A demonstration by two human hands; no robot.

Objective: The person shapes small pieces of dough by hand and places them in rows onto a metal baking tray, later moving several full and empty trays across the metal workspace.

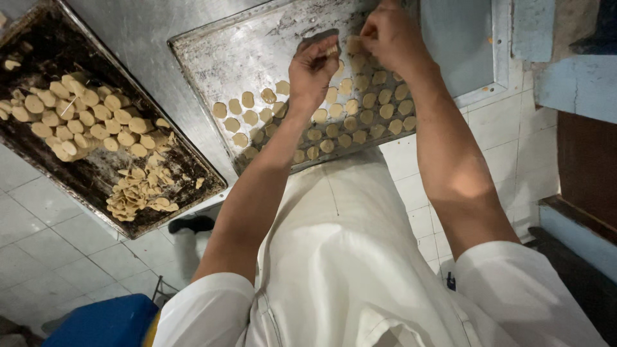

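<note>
A metal baking tray lies on a steel table, with several round dough discs laid in rows on its near half. My left hand hovers over the tray's middle, its fingers pinched on a small dough disc. My right hand is just beside it at the far end of the rows, fingertips closed on another dough disc. Both forearms reach out from white sleeves over the tray's near edge.
A dark, worn tray at the left holds a heap of dough discs and scraps. A white tiled floor lies below, with a blue container at the bottom left. A blue-painted ledge stands at the right.
</note>
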